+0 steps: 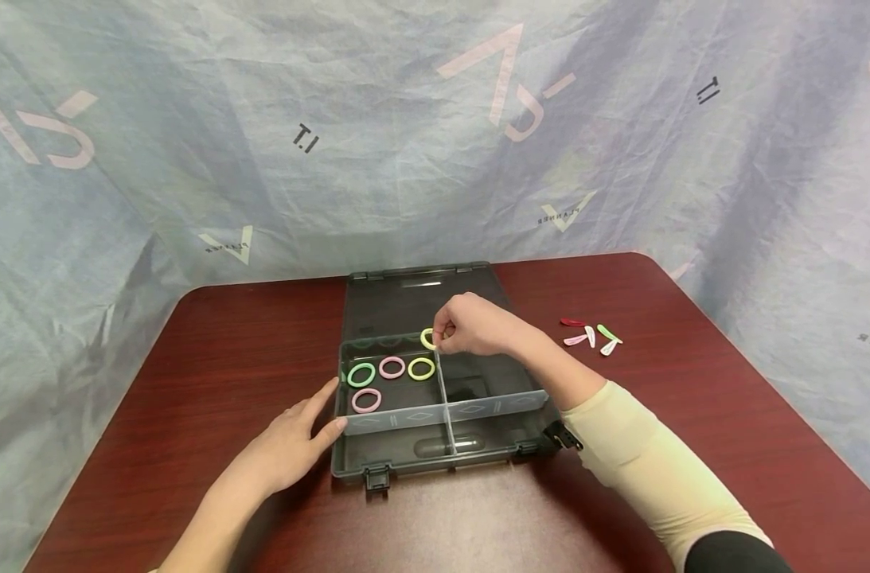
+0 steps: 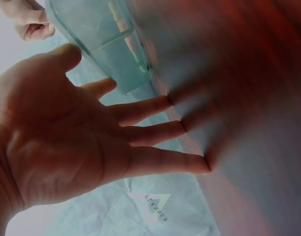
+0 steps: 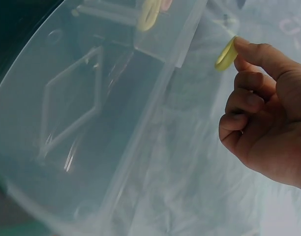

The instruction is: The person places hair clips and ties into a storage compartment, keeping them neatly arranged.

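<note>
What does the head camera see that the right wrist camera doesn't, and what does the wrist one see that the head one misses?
Only the head view shows the left hand touching the box, and the red hair clip on the table.

Only the right wrist view shows the palm side of the right hand.

Both show that hand pinching a yellow ring, another yellow ring inside the box, and the printed cloth behind.

Box (image 1: 477,459) open above — dividers (image 1: 395,419) across
</note>
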### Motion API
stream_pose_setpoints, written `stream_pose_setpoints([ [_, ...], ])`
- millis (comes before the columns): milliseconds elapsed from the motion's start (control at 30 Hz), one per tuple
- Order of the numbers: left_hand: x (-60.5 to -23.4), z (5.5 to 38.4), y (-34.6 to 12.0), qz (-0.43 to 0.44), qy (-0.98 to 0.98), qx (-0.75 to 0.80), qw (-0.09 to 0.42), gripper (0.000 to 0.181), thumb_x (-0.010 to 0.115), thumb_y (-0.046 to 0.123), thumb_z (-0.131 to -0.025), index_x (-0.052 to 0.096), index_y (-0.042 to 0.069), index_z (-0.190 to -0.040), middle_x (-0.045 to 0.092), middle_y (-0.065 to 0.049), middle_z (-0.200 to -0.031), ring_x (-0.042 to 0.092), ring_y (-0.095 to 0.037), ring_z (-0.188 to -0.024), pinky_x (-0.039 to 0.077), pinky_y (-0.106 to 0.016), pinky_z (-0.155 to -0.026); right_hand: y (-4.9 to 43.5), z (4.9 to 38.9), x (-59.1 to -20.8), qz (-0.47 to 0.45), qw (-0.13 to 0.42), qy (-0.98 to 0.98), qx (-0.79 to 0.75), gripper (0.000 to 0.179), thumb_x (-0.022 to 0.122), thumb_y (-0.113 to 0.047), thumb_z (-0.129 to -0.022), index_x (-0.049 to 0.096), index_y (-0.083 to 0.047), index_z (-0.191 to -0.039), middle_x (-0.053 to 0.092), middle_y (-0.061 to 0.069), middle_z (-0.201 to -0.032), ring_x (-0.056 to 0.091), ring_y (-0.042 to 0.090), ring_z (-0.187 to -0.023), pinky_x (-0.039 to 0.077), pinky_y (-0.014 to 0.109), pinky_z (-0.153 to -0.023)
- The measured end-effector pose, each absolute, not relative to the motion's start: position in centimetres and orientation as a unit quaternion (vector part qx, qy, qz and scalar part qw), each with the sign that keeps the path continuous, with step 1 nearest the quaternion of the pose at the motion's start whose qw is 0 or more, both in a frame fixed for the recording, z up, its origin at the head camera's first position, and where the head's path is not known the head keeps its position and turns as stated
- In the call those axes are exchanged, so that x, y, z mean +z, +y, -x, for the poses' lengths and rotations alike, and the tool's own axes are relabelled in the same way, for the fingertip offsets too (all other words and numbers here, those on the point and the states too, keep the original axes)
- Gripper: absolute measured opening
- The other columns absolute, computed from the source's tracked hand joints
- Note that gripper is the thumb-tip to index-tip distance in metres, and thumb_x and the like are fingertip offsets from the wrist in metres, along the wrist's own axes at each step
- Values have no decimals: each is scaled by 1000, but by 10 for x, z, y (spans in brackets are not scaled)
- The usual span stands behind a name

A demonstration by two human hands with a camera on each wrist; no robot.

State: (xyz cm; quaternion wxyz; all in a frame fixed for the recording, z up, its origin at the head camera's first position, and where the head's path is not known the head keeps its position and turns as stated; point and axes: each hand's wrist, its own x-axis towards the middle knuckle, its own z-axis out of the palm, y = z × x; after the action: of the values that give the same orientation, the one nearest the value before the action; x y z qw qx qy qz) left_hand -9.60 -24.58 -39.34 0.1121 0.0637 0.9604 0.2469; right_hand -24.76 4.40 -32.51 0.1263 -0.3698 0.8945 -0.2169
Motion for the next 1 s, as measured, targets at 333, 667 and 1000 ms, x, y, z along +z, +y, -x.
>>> stream_pose_setpoints([
  [333, -393, 96, -246, -62, 960, 247, 112, 74, 44, 58, -104, 25, 18, -162, 41, -29, -152, 37, -54, -138, 33, -69, -105, 15, 247, -330, 393, 135, 888, -199, 14, 71, -10, -91, 73, -16, -78, 48, -7, -61, 38, 8, -58, 37, 26, -61],
  [667, -392, 97, -246, -62, 959, 255, 111, 72, 47, 56, -104, 27, 17, -162, 42, -29, -151, 38, -55, -137, 33, -70, -105, -9, 244, -338, 419, 144, 882, -159, 17, 74, -7, -89, 75, -18, -76, 63, -8, -71, 47, 9, -59, 44, 25, -62],
  [1000, -392, 97, -246, -63, 958, 256, 114, 71, 47, 54, -105, 26, 17, -162, 42, -29, -151, 37, -56, -137, 32, -70, -105, -27, 240, -351, 442, 181, 873, -103, 24, 79, -8, -88, 71, -20, -68, 63, -11, -71, 54, 8, -63, 48, 26, -64],
])
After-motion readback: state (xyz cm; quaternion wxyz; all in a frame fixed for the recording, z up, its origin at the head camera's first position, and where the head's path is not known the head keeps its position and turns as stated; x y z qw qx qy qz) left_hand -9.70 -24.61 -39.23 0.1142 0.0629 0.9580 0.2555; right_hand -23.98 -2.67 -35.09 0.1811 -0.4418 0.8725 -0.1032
